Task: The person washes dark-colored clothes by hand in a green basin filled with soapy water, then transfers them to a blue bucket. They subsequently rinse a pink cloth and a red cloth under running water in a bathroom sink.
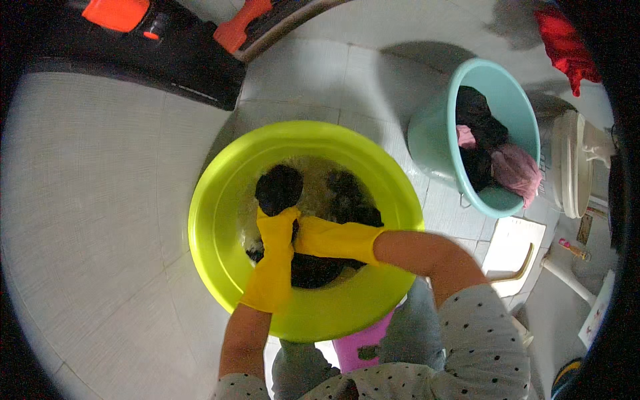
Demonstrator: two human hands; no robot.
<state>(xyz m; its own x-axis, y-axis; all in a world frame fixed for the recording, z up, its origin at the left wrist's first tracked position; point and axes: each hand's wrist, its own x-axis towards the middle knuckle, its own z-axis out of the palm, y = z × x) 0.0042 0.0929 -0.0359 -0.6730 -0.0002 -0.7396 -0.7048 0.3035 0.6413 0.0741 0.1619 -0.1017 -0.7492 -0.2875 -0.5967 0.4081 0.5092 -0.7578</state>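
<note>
In the lime basin [215, 207] we see the gloved left hand [274, 230], fingers clamped on dark cloth [279, 189] bulging toward eleven o'clock; at its three o'clock, the right hand [323, 236], whose fingers we cannot tell; toward two, a turquoise bucket [433, 143].

Left hand [277, 223] yellow-gloved, clenched, pointing forward; right hand [315, 235] likewise gloved, turned leftward, close beside; right elbow [461, 270] bent.

Passage: floor [439, 208] gap, lime basin [212, 200] to teal bucket [433, 143] | Obstacle: pink cloth [517, 170] (hanging over bucket's rim)
</note>
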